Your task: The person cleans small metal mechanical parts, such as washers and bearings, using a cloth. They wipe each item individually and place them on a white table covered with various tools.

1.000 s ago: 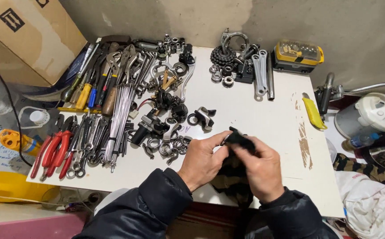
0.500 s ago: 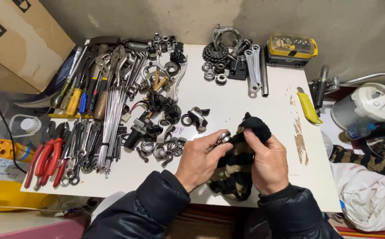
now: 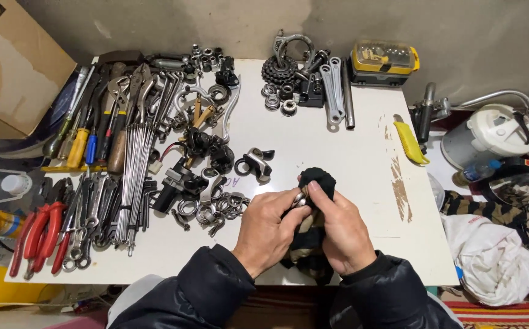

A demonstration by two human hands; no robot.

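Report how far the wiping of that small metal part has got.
Done: cannot tell; no wiped parts sit apart. In hand: the left hand pinches a small metal part against the dark cloth held by the right hand. Left: a heap of metal rings and clamps lies beside the left hand.

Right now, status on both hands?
Left hand pinching small shiny metal part. Right hand pressing dark rag on it. Nothing in the way.
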